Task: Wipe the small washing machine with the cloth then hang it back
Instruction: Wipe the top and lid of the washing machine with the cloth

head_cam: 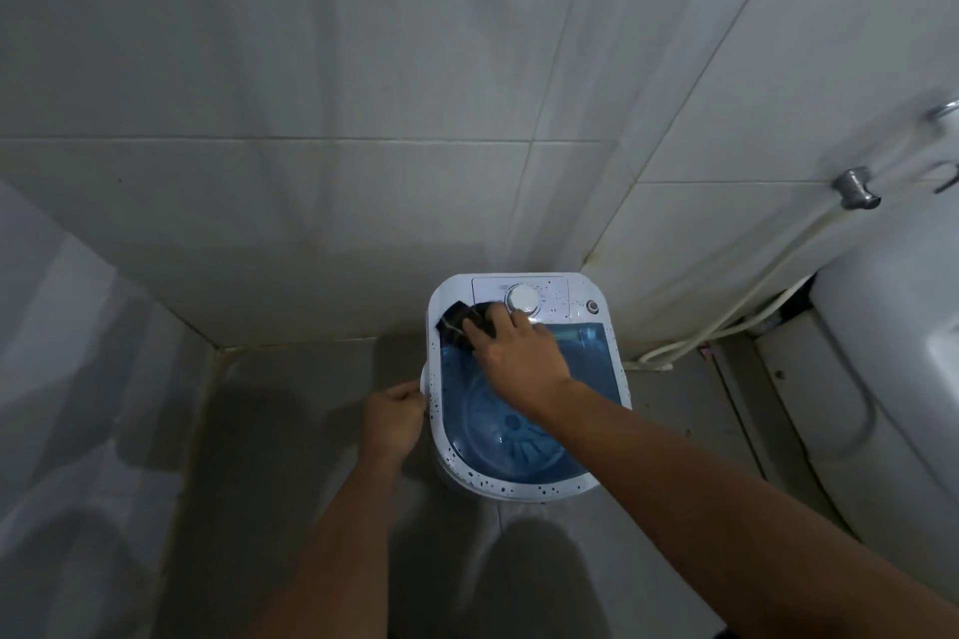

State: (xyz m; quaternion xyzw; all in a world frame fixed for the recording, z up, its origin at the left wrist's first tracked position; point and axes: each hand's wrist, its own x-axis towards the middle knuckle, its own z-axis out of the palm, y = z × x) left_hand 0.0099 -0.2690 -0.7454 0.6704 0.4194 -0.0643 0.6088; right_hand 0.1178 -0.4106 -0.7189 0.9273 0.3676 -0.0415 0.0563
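My left hand (393,418) gripped the side of the small white, dark-speckled plastic washing machine (591,480) on the floor. Farther off, my right hand (511,345) pressed the dark crumpled cloth (459,322) beneath curled fingers, just beside the round white dial (523,298); a wide swipe could have turned it.

One washing machine (526,387), one dark cloth (463,321), two hands, one white dial (522,298), one hose (726,317).

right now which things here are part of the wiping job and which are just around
In the job: small washing machine, dark cloth, right hand pressing the cloth, left hand on the machine's side.

Just around: white hose, wall tap.
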